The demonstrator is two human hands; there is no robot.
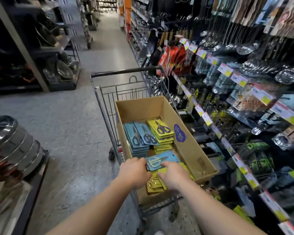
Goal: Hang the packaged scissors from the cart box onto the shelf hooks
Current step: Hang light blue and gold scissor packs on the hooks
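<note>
**Lifting a blue pack out of the box**

I am picking stock, so the job now is to get a clean hold on one card and not drag its neighbours along. I would pinch only the top blue pack (161, 161), lift it straight up clear of the box (190, 146) wall, then turn right toward the shelf (236, 158) and find the hang hole before reaching for a hook. The blister looks slippery, so holding the card edges seems safer to me than squeezing the middle.

Both my arms reach forward and down into the near end of the box, which sits in the cart (109, 106). My left hand (134, 170) curls over the left edge of the blue pack, fingers wrapped on it. My right hand (173, 175) lies on the pack's lower right part, fingers bent onto it and over the yellow packs (155, 185) beneath.

More scissors lie further in: a blue stack (139, 138) on the left, a yellow stack (162, 131) just beside it. None of them is on a hook yet.
</note>
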